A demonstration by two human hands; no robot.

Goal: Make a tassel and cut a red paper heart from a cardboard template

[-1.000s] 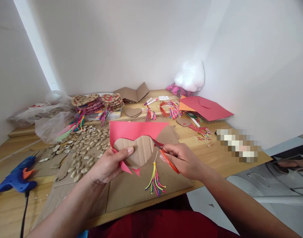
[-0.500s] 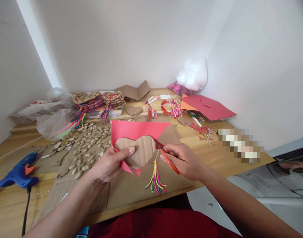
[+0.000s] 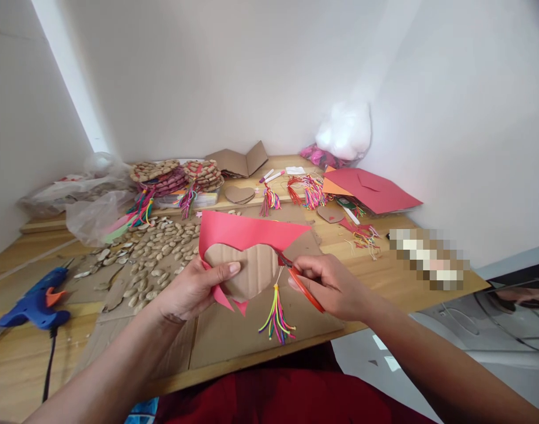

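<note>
My left hand (image 3: 196,288) pinches a corrugated cardboard heart (image 3: 256,272) together with the red paper (image 3: 238,228) behind it, thumb on the heart's face. Orange-handled scissors (image 3: 308,290) sit in my right hand (image 3: 329,285), with their blades at the heart's upper right edge, against the red paper. Cut strips of that paper hang below the heart on the left. Under the scissors, a multicoloured thread tassel (image 3: 277,318) lies on the cardboard sheet (image 3: 220,344); its thin cord runs up toward the blades.
Peanut shells (image 3: 163,247) are spread to the left, beside a blue glue gun (image 3: 37,303). At the back are stacked peanut-shell pieces (image 3: 201,174), cardboard hearts (image 3: 239,195), more tassels (image 3: 314,193), red paper sheets (image 3: 379,191) and a bag of white stuffing (image 3: 344,132).
The red paper's upper right corner has swung slightly outward to the right. My right hand and the scissors have shifted a little to the right; my left hand keeps its hold.
</note>
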